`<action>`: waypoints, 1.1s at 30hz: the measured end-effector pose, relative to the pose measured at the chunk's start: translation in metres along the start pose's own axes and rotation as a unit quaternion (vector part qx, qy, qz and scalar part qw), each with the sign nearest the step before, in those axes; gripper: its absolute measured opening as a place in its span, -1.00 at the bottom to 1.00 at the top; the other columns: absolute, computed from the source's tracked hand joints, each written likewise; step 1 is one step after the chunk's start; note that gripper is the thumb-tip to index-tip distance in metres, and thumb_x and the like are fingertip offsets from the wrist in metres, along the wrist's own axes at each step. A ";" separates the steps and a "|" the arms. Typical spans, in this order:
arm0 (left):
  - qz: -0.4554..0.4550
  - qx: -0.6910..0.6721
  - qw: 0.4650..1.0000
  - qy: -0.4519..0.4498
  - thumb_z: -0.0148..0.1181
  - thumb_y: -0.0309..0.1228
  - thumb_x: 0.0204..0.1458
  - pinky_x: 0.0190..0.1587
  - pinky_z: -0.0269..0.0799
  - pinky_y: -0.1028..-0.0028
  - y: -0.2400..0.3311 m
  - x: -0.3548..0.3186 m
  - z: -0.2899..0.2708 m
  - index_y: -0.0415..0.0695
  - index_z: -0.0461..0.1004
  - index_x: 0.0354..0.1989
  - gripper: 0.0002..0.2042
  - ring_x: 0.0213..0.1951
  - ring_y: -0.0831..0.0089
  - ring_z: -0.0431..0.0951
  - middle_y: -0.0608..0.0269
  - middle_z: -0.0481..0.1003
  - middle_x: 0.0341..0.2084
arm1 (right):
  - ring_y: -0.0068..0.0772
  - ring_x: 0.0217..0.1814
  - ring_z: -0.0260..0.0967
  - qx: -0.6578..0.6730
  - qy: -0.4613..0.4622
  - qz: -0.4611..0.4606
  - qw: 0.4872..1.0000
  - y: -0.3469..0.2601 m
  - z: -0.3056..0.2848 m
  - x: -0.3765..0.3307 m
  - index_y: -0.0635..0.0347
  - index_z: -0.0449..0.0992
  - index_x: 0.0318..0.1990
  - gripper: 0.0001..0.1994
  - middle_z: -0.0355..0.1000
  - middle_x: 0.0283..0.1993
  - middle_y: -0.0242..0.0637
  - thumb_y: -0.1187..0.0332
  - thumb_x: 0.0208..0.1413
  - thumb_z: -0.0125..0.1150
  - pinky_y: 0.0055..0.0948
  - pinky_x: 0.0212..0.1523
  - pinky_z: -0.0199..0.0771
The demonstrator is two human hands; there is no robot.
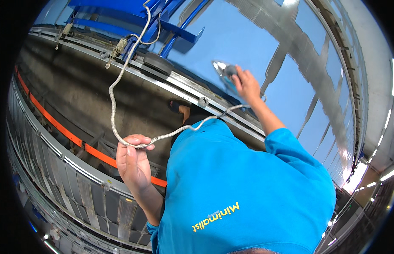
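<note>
My right hand [248, 87] grips a clothes iron [225, 71] with a pointed shiny front, blurred by motion. The iron is over light blue fabric [243, 40] spread on the long table to the right. From the iron's rear, a pale braided cord [197, 125] runs across my front to my left hand [135, 160]. My left thumb and fingers pinch the cord, holding it off to the left above the aisle. Beyond that hand the cord climbs to a blue metal frame at the top. Whether the iron's soleplate touches the fabric, I cannot tell.
A blue metal frame [116, 12] stands over the table's far part. Along the table edge runs a metal rail [157, 85] with small clamps [117, 50]. Grey gaps [296, 51] separate the fabric pieces. Behind the narrow aisle, another long table has an orange strip [63, 125].
</note>
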State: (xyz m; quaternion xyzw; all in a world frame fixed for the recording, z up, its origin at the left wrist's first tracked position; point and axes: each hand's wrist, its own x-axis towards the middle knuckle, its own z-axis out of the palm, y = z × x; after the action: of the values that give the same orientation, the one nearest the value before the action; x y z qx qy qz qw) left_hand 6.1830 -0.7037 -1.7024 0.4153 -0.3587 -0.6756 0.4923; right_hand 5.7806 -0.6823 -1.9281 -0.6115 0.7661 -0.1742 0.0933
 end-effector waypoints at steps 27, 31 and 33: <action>0.006 0.047 0.999 -0.027 -0.01 -0.30 0.34 -0.14 0.35 0.35 0.112 0.189 -0.111 -0.22 0.45 -0.05 -0.76 -0.20 0.36 0.41 0.04 0.48 -0.20 | -0.06 -0.38 0.45 0.125 -0.062 0.007 0.990 -0.166 0.040 0.133 -0.02 0.56 0.12 -0.61 0.47 -0.35 -0.16 0.21 0.13 0.33 -0.17 -0.38 0.45; 0.034 0.057 0.998 0.007 -0.02 -0.35 0.32 -0.17 0.43 0.32 0.134 0.225 -0.115 -0.31 0.44 -0.10 -0.76 -0.20 0.27 0.50 -0.07 0.52 -0.23 | 0.00 -0.37 0.47 0.121 -0.005 0.055 0.991 -0.175 0.051 0.239 0.04 0.55 0.11 -0.61 0.47 -0.38 -0.09 0.21 0.14 0.30 -0.14 -0.35 0.46; 0.033 0.073 0.997 0.010 0.00 -0.32 0.32 -0.15 0.42 0.32 0.143 0.239 -0.118 -0.25 0.44 -0.06 -0.77 -0.18 0.31 0.47 0.00 0.49 -0.20 | 0.03 -0.31 0.51 0.088 0.011 0.042 0.995 -0.174 0.062 0.310 0.06 0.54 0.11 -0.61 0.49 -0.34 -0.02 0.20 0.15 0.29 -0.11 -0.32 0.47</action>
State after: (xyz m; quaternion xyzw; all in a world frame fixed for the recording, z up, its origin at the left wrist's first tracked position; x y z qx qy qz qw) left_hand 6.3027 -0.9797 -1.6715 0.4447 -0.4160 -0.6265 0.4865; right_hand 5.8876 -1.0255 -1.8967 -0.5664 0.7739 -0.2430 0.1457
